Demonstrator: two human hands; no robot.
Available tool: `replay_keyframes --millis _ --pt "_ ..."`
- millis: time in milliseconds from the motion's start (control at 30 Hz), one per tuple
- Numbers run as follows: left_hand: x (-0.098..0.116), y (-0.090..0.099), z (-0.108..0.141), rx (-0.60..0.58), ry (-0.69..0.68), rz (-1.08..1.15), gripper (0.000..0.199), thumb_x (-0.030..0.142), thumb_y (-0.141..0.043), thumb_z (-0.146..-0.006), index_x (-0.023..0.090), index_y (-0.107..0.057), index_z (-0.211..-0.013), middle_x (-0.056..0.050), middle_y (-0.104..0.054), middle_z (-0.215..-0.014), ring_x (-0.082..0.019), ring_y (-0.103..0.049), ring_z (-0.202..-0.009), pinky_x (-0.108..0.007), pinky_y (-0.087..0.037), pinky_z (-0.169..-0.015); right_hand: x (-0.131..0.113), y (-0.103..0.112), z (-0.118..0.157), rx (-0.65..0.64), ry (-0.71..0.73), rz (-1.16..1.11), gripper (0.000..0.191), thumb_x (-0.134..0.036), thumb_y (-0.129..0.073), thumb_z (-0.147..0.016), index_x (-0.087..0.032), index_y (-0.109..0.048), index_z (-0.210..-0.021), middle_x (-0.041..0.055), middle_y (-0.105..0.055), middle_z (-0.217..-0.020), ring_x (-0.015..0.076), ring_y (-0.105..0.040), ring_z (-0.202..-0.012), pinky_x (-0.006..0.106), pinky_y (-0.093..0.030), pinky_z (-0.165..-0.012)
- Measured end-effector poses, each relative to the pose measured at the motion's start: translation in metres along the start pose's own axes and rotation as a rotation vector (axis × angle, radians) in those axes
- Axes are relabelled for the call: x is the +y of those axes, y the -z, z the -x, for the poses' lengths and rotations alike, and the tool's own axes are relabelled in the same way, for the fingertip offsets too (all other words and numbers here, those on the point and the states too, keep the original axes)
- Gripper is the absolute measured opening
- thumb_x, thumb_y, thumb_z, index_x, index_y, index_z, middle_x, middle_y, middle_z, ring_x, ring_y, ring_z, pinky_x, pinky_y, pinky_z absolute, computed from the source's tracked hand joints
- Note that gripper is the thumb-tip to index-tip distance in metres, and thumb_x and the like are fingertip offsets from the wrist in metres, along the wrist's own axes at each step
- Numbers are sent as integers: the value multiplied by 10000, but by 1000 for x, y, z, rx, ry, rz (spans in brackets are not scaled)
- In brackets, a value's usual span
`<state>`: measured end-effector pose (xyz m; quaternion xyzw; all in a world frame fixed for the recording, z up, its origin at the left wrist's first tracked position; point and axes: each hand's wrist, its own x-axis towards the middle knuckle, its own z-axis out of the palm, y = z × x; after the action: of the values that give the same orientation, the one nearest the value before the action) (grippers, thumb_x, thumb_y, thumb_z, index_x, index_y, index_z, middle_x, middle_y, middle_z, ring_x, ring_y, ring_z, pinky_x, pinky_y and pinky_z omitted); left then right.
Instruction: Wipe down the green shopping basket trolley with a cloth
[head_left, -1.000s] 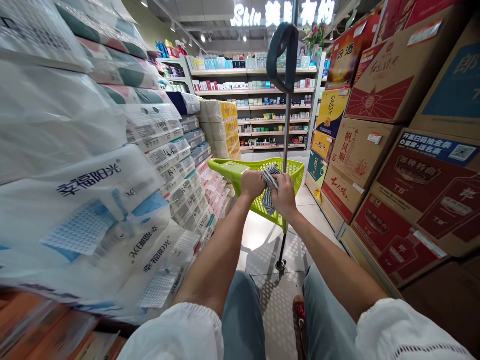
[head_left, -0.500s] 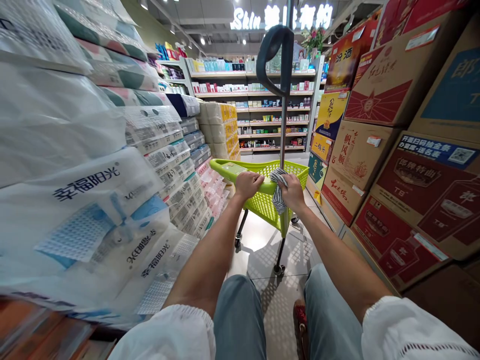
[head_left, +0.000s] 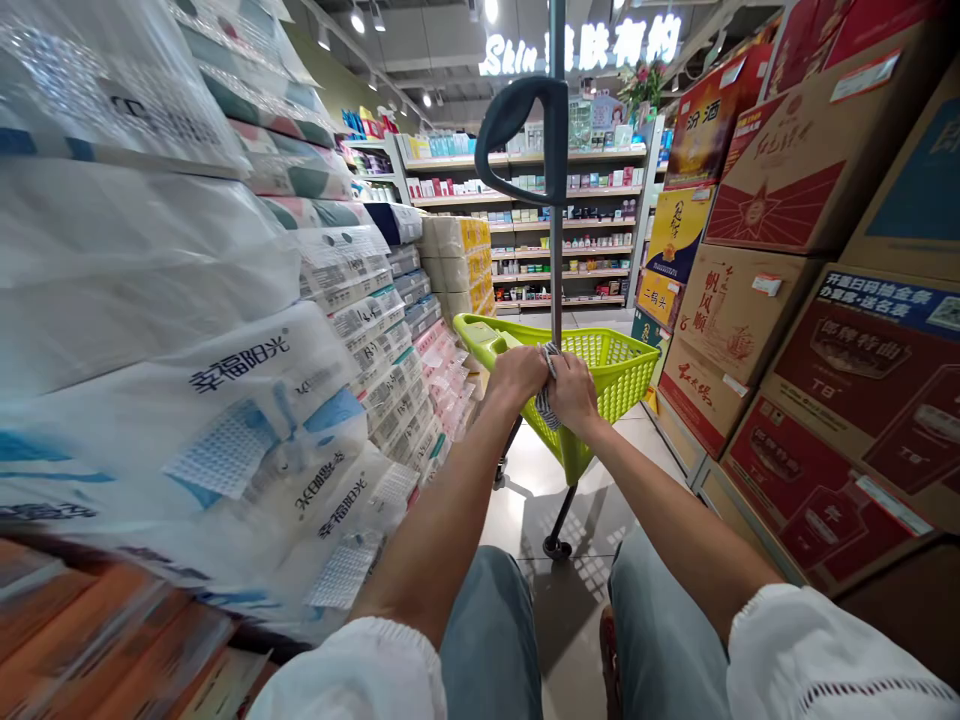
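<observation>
A lime-green shopping cart [head_left: 622, 385] with a basket of open lattice stands before my knees, a grey pole [head_left: 556, 265] rising from its near corner. My left hand [head_left: 519, 378] is closed over the end of the cart's green handle [head_left: 484, 338], knuckles up, its fingertips against a striped cloth [head_left: 547, 409]. Pressed close beside it, my right hand [head_left: 573, 392] grips that grey-and-white cloth around the foot of the pole. The fingers hide most of the cloth. Higher up, a dark loop handle [head_left: 517, 140] is fixed to the pole.
Wrapped tissue packs [head_left: 247, 400] are stacked high close on my left, above orange packs [head_left: 112, 640]. Cardboard cartons [head_left: 810, 345] form a wall on the right. Shelves of small boxes [head_left: 525, 185] stand at the aisle's far end, beyond the tiled floor [head_left: 517, 500].
My left hand has slid right along the handle until it meets the right hand and cloth. The cart has turned, its basket swinging right, while the pole and loop appear further left.
</observation>
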<state>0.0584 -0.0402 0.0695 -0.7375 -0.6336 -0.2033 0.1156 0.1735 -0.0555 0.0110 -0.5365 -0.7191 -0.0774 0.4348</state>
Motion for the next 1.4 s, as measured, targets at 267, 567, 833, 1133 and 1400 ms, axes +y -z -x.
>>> replay_keyframes --millis 267,567,833,1133,1400 --pt "-15 -22 3 171 -110 -41 710 422 -119 -994 112 -733 -819 -150 -710 -809 -209 -650 -732 -319 -397 -701 32 -18 1 22 139 -113 304 -316 -388 -956 -207 -597 -1150 120 -563 -1214 273 -465 -1100 419 -408 -935" --pt "-32 -27 -8 218 -92 66 603 462 -293 -958 158 -716 -655 -93 -643 -619 -181 -560 -588 -301 -297 -575 59 -24 3 181 -140 -429 364 -464 -400 -941 -187 -600 -1066 112 -612 -1043 250 -539 -1003 420 -447 -913" --pt "-34 -13 -10 200 -186 373 465 454 -350 -964 165 -714 -956 -75 -717 -891 -174 -624 -808 -270 -419 -702 34 -12 -31 48 -277 -714 374 -514 -505 -871 -215 -620 -1064 62 -680 -1007 222 -606 -919 363 -461 -842" --pt "-6 14 -26 261 17 669 328 352 -453 -925 181 -732 -955 -65 -742 -892 -175 -656 -792 -250 -436 -676 12 3 -87 131 -305 -982 461 -565 -538 -832 -226 -567 -1143 47 -680 -1026 194 -628 -899 321 -502 -779" --pt "-11 17 -24 250 43 598 299 272 -464 -884 173 -744 -921 -75 -734 -844 -187 -629 -727 -273 -412 -636 -4 -7 -90 120 -224 -755 454 -609 -443 -877 -232 -547 -1106 65 -657 -1003 213 -613 -911 363 -486 -813"
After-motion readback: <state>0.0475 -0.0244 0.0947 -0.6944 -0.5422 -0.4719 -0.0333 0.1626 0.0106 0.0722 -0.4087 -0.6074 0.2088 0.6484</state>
